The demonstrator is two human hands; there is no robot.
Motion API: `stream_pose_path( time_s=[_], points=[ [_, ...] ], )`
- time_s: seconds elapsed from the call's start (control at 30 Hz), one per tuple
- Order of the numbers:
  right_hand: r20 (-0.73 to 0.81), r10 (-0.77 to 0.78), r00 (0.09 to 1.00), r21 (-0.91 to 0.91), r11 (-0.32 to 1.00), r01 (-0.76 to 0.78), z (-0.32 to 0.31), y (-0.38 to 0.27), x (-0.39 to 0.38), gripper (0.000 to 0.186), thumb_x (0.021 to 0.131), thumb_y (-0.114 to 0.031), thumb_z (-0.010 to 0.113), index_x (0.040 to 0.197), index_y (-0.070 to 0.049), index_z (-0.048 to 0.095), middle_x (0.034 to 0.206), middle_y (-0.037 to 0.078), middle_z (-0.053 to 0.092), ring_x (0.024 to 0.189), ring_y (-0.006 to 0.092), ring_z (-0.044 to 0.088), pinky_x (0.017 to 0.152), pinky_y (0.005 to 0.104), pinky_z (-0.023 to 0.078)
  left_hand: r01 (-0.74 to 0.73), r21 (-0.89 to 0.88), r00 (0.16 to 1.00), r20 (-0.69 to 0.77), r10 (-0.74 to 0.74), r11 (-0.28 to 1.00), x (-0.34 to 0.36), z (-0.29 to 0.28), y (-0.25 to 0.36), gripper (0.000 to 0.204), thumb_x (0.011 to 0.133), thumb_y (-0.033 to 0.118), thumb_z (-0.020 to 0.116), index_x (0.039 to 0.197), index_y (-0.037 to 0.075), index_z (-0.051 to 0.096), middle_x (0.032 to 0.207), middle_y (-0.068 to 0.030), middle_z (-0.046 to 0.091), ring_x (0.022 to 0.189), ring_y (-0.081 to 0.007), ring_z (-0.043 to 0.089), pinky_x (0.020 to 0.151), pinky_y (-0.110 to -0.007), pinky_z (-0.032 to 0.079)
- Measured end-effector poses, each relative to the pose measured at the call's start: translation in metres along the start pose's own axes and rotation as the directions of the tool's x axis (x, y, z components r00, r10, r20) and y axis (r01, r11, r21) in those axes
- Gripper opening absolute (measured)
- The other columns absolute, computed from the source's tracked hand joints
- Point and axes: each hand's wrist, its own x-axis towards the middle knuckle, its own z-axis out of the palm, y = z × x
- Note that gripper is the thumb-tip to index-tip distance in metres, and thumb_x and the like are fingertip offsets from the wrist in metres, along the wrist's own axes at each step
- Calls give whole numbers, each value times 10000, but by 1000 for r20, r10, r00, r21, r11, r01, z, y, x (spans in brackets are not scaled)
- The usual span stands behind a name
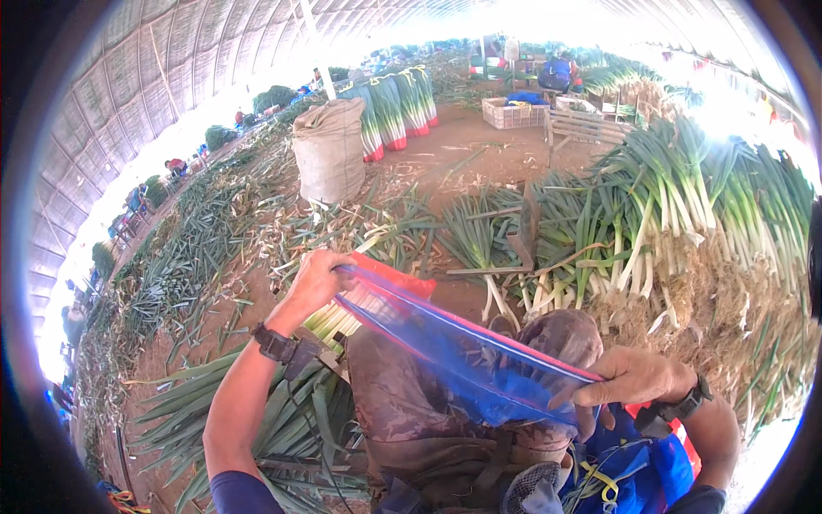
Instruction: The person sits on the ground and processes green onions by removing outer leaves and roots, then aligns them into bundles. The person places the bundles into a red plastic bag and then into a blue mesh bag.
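Observation:
A see-through blue plastic bag (454, 347) with a red edge and a white stripe is stretched across my lap between both hands. My left hand (318, 278) is closed on its upper left end, fingers pinched together. At the lower right end, my right hand (629, 379) grips the bag's edge between thumb and fingers. Beyond my left knee are pale leek shafts by a red plastic sheet, and long green leek leaves (265, 411) fan out beside my left leg. Blue plastic (659, 467) with yellow ties lies at my right hip.
A large heap of leeks (676, 197) with rooty ends stands at the right. Ahead are a beige sack (330, 152), bagged leek bundles (398, 111), a plastic crate (512, 114) and a wooden rack (586, 128). Leaf scraps cover the ground at left. Other people work farther off.

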Motion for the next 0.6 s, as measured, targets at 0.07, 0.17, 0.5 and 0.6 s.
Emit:
stream_pose_path(
  time_s=[0.07,0.17,0.5,0.6],
  points=[
    [39,18,999,-2,1000,-18,0,0,1,460,1095,-331,547,1395,12,611,939,77,773,815,120,712,642,253,582,29,-13,999,42,-29,999,1,0,-3,364,720,11,824,1078,-22,771,877,-181,759,822,-229,748,758,-364,565],
    [106,70,992,-46,997,-65,0,1,3,461,1098,-315,542,1428,3,587,990,98,774,868,135,708,694,267,581,51,35,993,107,-54,998,1,1,-4,351,742,-40,782,1092,-15,774,873,-149,767,817,-192,741,741,-346,575],
    [409,7,913,-129,990,50,-1,9,15,386,1103,-339,532,1146,13,686,868,99,739,794,132,674,703,307,551,347,-290,805,580,-125,892,-13,-6,49,446,826,-141,519,1233,-84,691,1035,-176,760,861,-237,774,771,-346,623],
    [576,70,814,-278,954,115,-13,3,27,381,1097,-305,546,1281,18,628,922,161,743,867,173,731,700,328,561,489,-289,603,794,-80,823,-12,-10,65,506,812,-133,501,1289,-78,659,1047,-196,757,889,-265,776,798,-365,636]
  ],
)
